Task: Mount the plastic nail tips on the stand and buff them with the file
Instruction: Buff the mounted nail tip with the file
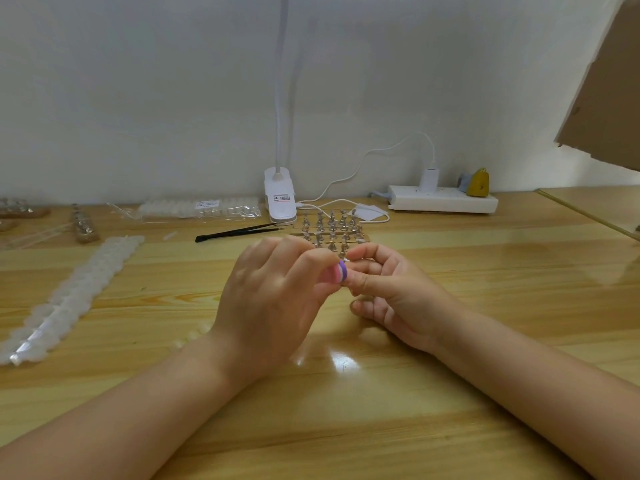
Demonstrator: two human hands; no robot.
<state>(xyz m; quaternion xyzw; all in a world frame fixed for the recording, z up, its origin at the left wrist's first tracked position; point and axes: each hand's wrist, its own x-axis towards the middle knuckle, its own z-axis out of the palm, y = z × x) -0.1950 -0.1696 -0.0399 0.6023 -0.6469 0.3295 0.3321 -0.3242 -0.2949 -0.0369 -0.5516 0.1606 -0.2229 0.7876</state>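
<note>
Nail tip [350, 260] pinched in right hand [391, 289], file [336, 271] gripped in left hand [273, 292], both above bare table [485, 289] centre; stand [332, 230] just behind; tweezers [239, 232] further left.

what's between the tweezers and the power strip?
Head view: the lamp's white clip base, its looping cable and the stand of pegs lie between tweezers and power strip.

nail tip: I can't make it out between my right hand [388, 292] fingers
file [337, 271]: mostly hidden by my left hand [273, 296]
</note>
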